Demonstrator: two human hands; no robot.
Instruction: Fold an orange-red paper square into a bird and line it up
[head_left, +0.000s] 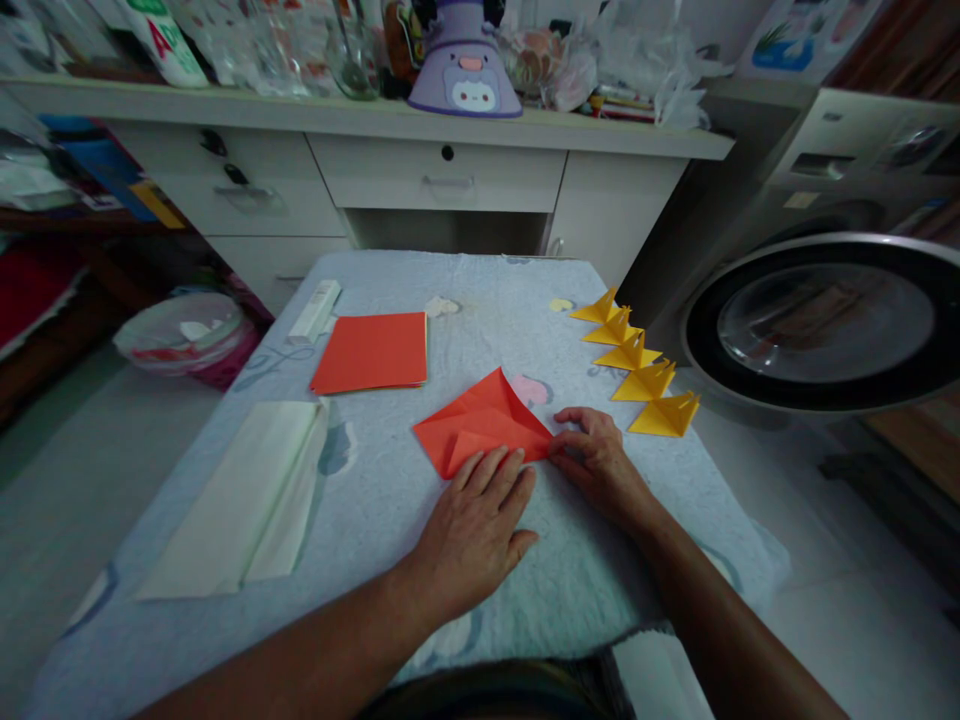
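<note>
A partly folded sheet of orange-red paper (487,415) lies on the blue cloth-covered table in front of me, with creases across it. My left hand (476,530) rests flat on its near edge, fingers stretched out and thumb apart. At the sheet's right corner, my right hand (596,460) pinches the paper between thumb and fingers. Behind and to the left sits a stack of square orange-red paper (371,352). Several folded yellow paper pieces (664,414) stand in a row along the table's right side.
A white folded paper or cloth (240,500) lies at the left, and a small white box (315,310) is behind it. Beyond the table stands a white cabinet (442,170). A washing machine (825,320) is at the right, and a lined bin (187,335) at the left.
</note>
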